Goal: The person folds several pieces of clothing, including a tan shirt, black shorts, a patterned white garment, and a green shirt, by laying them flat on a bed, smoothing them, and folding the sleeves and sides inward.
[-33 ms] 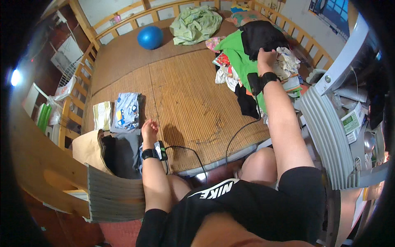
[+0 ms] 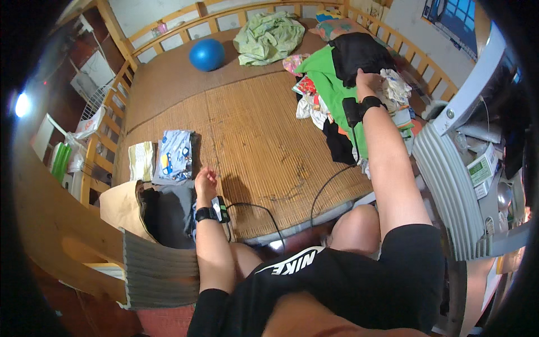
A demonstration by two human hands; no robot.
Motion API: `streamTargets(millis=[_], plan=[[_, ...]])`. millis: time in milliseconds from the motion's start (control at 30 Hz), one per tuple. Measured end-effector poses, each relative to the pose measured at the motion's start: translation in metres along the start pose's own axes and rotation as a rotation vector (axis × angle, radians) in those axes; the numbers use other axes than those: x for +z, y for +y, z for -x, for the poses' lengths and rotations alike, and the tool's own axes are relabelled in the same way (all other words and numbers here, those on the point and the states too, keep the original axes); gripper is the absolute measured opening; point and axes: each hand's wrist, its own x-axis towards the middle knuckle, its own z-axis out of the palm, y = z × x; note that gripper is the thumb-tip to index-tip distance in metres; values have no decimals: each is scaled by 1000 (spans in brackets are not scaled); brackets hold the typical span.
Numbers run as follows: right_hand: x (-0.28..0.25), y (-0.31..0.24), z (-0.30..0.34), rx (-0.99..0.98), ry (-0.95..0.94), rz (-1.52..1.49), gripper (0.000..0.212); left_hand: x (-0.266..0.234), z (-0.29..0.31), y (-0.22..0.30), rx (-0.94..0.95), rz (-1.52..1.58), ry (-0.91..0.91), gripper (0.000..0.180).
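My right hand (image 2: 368, 82) is at the near edge of a black garment (image 2: 362, 53), its fingers closed on the cloth. That garment lies on top of a heap of mixed clothes, over a bright green garment (image 2: 331, 87). White crumpled cloth (image 2: 394, 84) sits just right of the hand. My left hand (image 2: 206, 182) hovers with nothing in it, fingers loosely curled and apart. Beside it are a folded light-blue garment with a car print (image 2: 176, 154), a folded pale striped cloth (image 2: 141, 161) and dark grey folded clothes (image 2: 173, 210).
A woven mat (image 2: 252, 135) covers the bed, bordered by wooden rails (image 2: 421, 64). Farther back are a blue ball (image 2: 206, 55) and a crumpled green sheet (image 2: 269, 38). A brown paper bag (image 2: 120, 205) stands at the left. Black cables (image 2: 331, 178) run from both wrists.
The whole view has shifted slightly. Both hands keep about the same places, the right one still at the black garment.
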Motion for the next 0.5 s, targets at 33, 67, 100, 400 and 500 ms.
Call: streamTargets(millis=[33,67,100,400,500], plan=[[0,-5,-5,-60,-116,130,91,-9,-10,0,-39,50,9,11],[5,-13,-15,53,-116,199,93,-15,-21,3,-74,99,2,11],[9,-9,-21,84,-158,194,90,-9,-19,-1,-35,134,-3,11],[-23,-64,-11,50,-398,-652,36,-12,-26,-14,-12,101,116,9],[-42,-110,-33,-185,-742,-1223,27,6,-27,-26,-57,91,57,9]])
